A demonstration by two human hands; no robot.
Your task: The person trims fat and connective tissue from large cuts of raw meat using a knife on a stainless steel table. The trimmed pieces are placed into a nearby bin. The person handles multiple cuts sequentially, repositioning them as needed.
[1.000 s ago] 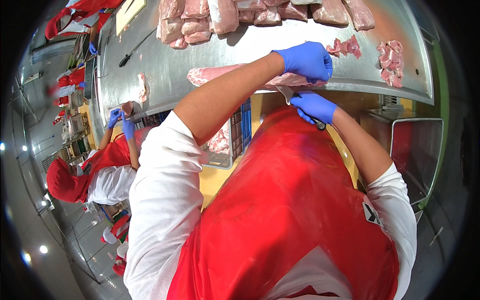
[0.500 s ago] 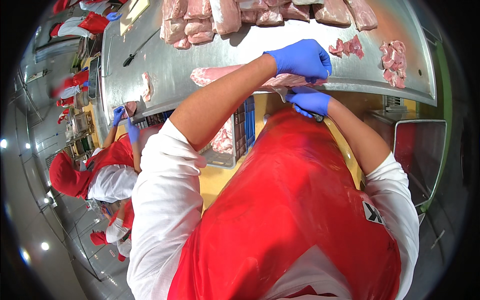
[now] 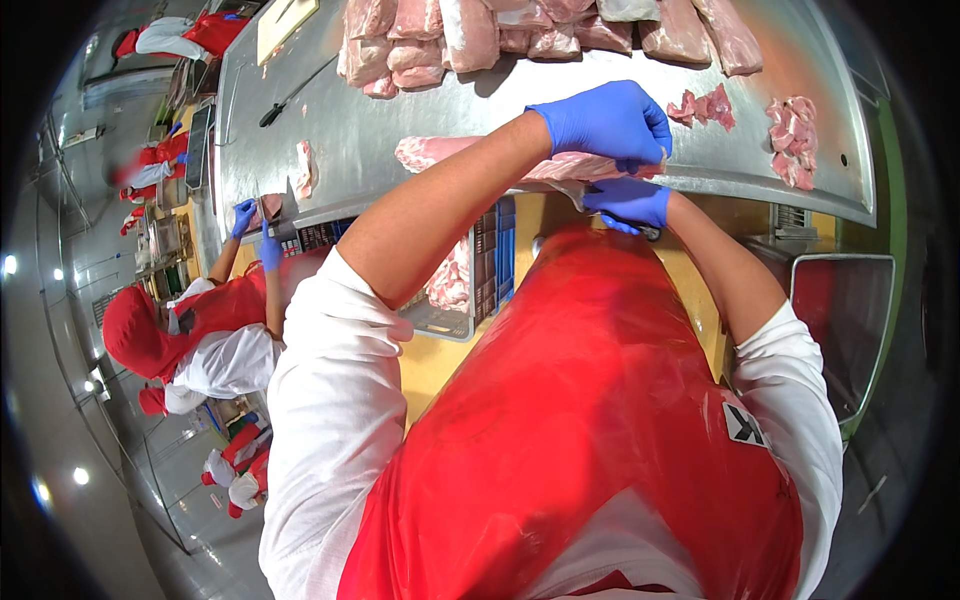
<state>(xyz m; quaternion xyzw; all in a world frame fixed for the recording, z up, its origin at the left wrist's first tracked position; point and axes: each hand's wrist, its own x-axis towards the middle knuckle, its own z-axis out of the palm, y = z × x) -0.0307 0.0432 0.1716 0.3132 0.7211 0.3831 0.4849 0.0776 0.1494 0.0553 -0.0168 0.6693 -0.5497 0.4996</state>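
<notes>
A long pale-pink pork loin (image 3: 435,152) lies along the near edge of the steel table, partly behind my left forearm. My blue-gloved left hand (image 3: 605,122) is closed with bent fingers on the loin's right end, pinching its edge. Just below, my right hand (image 3: 628,203), also gloved in blue, is wrapped round a knife. The knife's blade (image 3: 572,190) points left against the near underside of the meat; most of its handle is hidden in my fist.
Stacked loins (image 3: 470,35) lie at the table's far side. Trimmings sit in two piles (image 3: 793,140) (image 3: 702,106) on the right. A sharpening steel (image 3: 285,103) lies left. Below stand a crate of meat (image 3: 450,318) and a metal bin (image 3: 840,330). A co-worker (image 3: 215,325) cuts meat at left.
The view has shifted slightly, so the table contents appear lower and to the right. My left fingertips have lifted a little at the loin's end; the knife stays close under the meat.
</notes>
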